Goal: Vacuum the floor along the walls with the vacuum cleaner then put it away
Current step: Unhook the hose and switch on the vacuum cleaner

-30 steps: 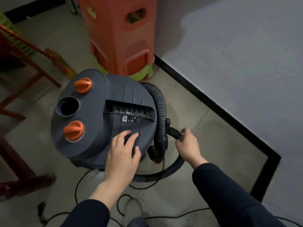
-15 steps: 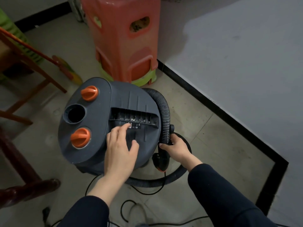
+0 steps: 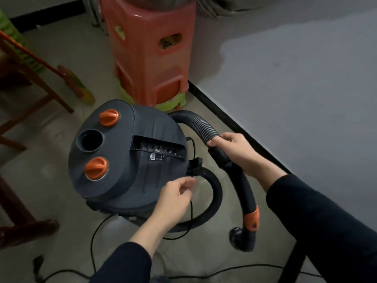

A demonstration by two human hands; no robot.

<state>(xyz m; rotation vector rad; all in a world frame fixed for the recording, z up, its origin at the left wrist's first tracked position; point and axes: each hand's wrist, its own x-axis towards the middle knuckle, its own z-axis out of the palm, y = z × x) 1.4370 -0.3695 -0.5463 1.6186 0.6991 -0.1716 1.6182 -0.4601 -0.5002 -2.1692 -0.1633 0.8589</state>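
Beige floor (image 3: 51, 170) beside a grey wall (image 3: 295, 88), black skirting at its foot. On the floor near that wall, just in front of an orange stool (image 3: 149, 58) — the dark grey vacuum cleaner (image 3: 142, 160). Right hand (image 3: 236, 152) curled round the hose (image 3: 200, 125) at its curved handle. Left hand (image 3: 175, 199) beside the canister, fingers bent, seemingly pinching the thin black cord (image 3: 192, 209).

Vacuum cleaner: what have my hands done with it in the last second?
Your left hand came off the vacuum cleaner lid, drew back toward you and now seems to pinch the power cord. Your right hand kept its grip on the hose and swung the handle end out to the right, away from the body. The vacuum cleaner stayed beside the orange stools.
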